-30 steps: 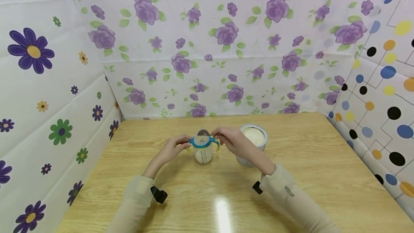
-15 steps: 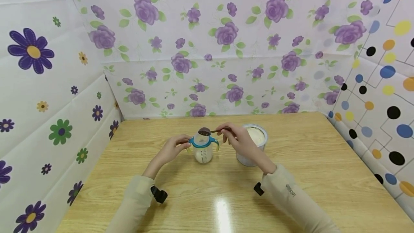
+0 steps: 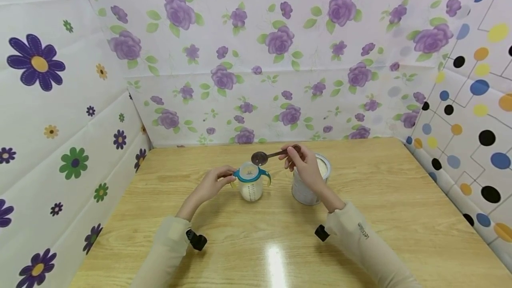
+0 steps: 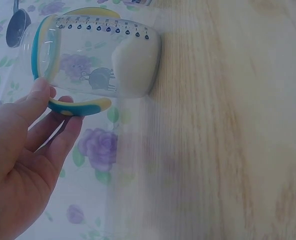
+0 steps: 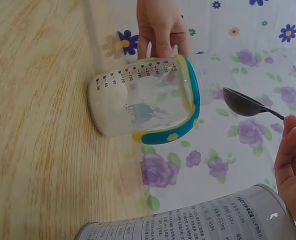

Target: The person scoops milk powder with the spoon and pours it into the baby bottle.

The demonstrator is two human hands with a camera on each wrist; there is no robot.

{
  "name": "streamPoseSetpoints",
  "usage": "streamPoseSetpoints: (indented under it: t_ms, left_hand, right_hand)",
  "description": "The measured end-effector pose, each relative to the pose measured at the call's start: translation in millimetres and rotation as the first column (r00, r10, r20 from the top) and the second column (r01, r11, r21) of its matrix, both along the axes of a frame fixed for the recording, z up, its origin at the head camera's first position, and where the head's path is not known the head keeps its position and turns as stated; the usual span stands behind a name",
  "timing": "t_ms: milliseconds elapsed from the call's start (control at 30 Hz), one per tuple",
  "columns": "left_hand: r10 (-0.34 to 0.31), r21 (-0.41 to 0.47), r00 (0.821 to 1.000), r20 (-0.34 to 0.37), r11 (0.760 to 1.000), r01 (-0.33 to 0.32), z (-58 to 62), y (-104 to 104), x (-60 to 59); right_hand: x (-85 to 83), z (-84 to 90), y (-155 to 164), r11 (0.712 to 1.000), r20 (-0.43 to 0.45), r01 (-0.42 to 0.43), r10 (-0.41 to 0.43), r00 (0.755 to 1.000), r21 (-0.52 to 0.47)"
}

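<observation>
A clear baby bottle (image 3: 251,190) with a blue and yellow two-handled collar stands upright on the table, white powder in its lower part. My left hand (image 3: 214,185) pinches the bottle's left handle (image 4: 80,107) between thumb and fingers. Just above the open mouth, slightly to its right, is the bowl of a dark measuring spoon (image 3: 260,158). My right hand (image 3: 305,168) grips that spoon by its handle. In the right wrist view the spoon's bowl (image 5: 242,102) is apart from the bottle's neck.
An open tin (image 3: 306,192) of pale powder stands right of the bottle, partly behind my right hand and wrist. The wooden table (image 3: 240,252) meets a flowered cloth wall (image 3: 256,101) at the back. Patterned cloth walls flank both sides.
My right hand has moved right and up, drawing the spoon away from over the bottle's mouth; the spoon's bowl has turned from tipped over to level. My left hand stays on the handle.
</observation>
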State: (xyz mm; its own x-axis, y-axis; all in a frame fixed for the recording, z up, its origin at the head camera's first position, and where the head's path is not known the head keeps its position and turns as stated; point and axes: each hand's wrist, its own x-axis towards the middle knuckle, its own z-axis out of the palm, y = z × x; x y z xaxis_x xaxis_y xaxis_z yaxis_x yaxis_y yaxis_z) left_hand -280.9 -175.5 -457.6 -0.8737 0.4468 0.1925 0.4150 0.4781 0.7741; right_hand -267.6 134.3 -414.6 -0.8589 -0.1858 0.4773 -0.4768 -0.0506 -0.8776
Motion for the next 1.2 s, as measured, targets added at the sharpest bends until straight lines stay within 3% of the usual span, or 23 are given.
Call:
streamPoseSetpoints:
  t_ms: [300,900,1200]
  left_hand:
    - [-0.011,0.016,1.000,0.017,1.000,0.011,0.8,1,-0.2]
    - [-0.004,-0.001,1.000,-0.003,1.000,0.004,-0.4,0,0.7]
    - [0.005,-0.006,1.000,0.003,1.000,-0.005,-1.2,-1,-1.0]
  right_hand:
    - [-0.5,3.1,4,0.995,-0.011,-0.016,0.015,1.000,-0.095]
    - [-1.5,3.8,13,0.995,0.039,-0.006,0.009,0.999,-0.100]
    - [-1.3,7.0,17,0.993,0.080,0.046,-0.037,0.996,-0.113]
